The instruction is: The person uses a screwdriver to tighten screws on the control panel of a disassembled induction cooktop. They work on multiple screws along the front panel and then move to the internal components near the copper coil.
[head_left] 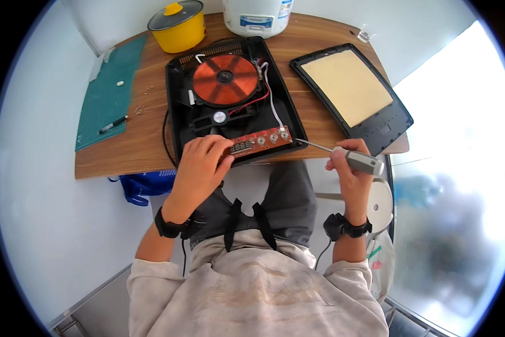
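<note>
An opened induction cooker base [290, 106] lies at the table's near edge, its copper coil [225, 80] and wiring exposed. Along its near side sits a red-brown control board [258, 142] with a digit display and round buttons. My left hand [203, 163] has its fingers pressed together on the board's left end; part of the board is hidden under them. In my right hand [350, 171] is a screwdriver [364, 163], gripped by its grey handle. Its thin shaft points left, with the tip by the board's right end; whether it touches cannot be told.
The cooker's black top cover [370, 135] lies inner side up at the right. A yellow pot [179, 35] and a white appliance [257, 17] stand at the back. On the left are a green cutting mat [103, 98], a pen [113, 124] and several small screws [140, 108].
</note>
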### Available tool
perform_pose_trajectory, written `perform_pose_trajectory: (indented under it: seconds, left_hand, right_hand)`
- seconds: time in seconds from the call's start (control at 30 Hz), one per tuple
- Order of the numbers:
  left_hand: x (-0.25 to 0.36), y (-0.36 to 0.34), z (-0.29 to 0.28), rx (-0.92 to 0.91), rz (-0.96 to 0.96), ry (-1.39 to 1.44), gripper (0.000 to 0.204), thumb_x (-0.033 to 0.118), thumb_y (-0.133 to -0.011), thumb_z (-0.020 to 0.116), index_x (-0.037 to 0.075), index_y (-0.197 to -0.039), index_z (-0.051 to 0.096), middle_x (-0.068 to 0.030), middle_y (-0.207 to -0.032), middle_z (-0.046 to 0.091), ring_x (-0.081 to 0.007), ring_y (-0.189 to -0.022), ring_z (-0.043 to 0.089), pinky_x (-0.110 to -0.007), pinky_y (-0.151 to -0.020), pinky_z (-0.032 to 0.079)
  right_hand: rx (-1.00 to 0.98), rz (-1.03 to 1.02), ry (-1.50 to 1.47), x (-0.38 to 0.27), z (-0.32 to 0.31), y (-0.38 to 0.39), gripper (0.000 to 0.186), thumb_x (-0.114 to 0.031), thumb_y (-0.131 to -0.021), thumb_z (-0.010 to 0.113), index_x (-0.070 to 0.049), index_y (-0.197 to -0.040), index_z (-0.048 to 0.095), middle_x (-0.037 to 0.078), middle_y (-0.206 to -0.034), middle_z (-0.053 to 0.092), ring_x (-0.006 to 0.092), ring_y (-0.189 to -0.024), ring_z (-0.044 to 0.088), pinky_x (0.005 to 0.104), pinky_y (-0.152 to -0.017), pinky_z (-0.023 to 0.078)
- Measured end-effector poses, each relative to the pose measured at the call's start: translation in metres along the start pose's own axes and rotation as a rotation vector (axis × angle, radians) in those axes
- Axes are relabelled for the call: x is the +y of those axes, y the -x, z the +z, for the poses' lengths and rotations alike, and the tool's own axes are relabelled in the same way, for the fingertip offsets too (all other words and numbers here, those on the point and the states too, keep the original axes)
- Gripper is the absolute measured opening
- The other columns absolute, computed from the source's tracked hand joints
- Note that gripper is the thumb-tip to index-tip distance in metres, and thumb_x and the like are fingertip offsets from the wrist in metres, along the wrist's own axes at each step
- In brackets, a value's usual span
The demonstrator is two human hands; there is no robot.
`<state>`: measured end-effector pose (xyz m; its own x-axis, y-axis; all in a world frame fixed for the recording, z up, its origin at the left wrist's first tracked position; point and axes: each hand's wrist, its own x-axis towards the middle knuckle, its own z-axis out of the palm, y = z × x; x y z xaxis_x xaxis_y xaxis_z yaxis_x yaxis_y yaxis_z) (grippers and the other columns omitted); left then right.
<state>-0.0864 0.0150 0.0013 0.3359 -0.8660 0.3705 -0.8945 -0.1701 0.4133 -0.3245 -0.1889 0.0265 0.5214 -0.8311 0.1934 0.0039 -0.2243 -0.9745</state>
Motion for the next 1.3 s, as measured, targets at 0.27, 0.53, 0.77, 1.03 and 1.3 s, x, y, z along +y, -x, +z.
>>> perform_pose_trajectory:
  seconds: [0.27, 0.53, 0.77, 1.03, 1.3]
  left_hand:
    - [0.005, 0.001, 0.007, 0.094, -0.004, -0.019, 0.023, 0.008, -0.089, 0.065, 0.008, -0.112, 0.064, -0.0067, -0.109, 0.063, -0.0277, -0.102, 0.061, -0.043, -0.098, 0.045]
    - [0.005, 0.001, 0.007, 0.109, -0.016, -0.021, 0.022, 0.008, -0.089, 0.066, 0.008, -0.111, 0.064, -0.0066, -0.107, 0.063, -0.0270, -0.100, 0.061, -0.043, -0.098, 0.045]
    - [0.005, 0.001, 0.008, 0.116, -0.018, -0.026, 0.021, 0.008, -0.089, 0.065, 0.007, -0.110, 0.065, -0.0062, -0.106, 0.064, -0.0267, -0.099, 0.062, -0.043, -0.097, 0.046]
    - [0.006, 0.001, 0.008, 0.122, -0.018, -0.029, 0.020, 0.008, -0.089, 0.065, 0.007, -0.109, 0.065, -0.0062, -0.106, 0.064, -0.0270, -0.098, 0.062, -0.043, -0.096, 0.046]
    - [0.005, 0.001, 0.009, 0.111, -0.023, -0.030, 0.021, 0.007, -0.089, 0.065, 0.007, -0.110, 0.064, -0.0077, -0.108, 0.064, -0.0286, -0.101, 0.062, -0.044, -0.098, 0.046]
  right_hand:
    - [0.128, 0.039, -0.057, -0.006, 0.007, -0.003, 0.015, -0.010, -0.094, 0.075, 0.001, -0.090, 0.065, 0.005, -0.070, 0.067, 0.0087, -0.057, 0.064, 0.0225, -0.051, 0.051]
    - [0.177, 0.036, -0.078, -0.004, 0.010, -0.004, 0.021, -0.011, -0.093, 0.078, -0.001, -0.082, 0.063, 0.006, -0.064, 0.065, 0.0091, -0.051, 0.061, 0.0216, -0.046, 0.049]
    - [0.179, 0.017, -0.094, 0.002, 0.010, -0.005, 0.024, -0.013, -0.093, 0.078, -0.003, -0.080, 0.061, 0.005, -0.063, 0.064, 0.0097, -0.050, 0.062, 0.0223, -0.044, 0.049]
    - [0.182, 0.036, -0.079, 0.005, 0.011, -0.006, 0.024, -0.014, -0.095, 0.077, -0.004, -0.080, 0.060, 0.005, -0.063, 0.064, 0.0097, -0.049, 0.062, 0.0221, -0.044, 0.048]
    - [0.172, 0.020, -0.071, 0.007, 0.009, -0.005, 0.023, -0.013, -0.095, 0.076, -0.003, -0.081, 0.061, 0.006, -0.064, 0.065, 0.0100, -0.050, 0.062, 0.0220, -0.044, 0.049]
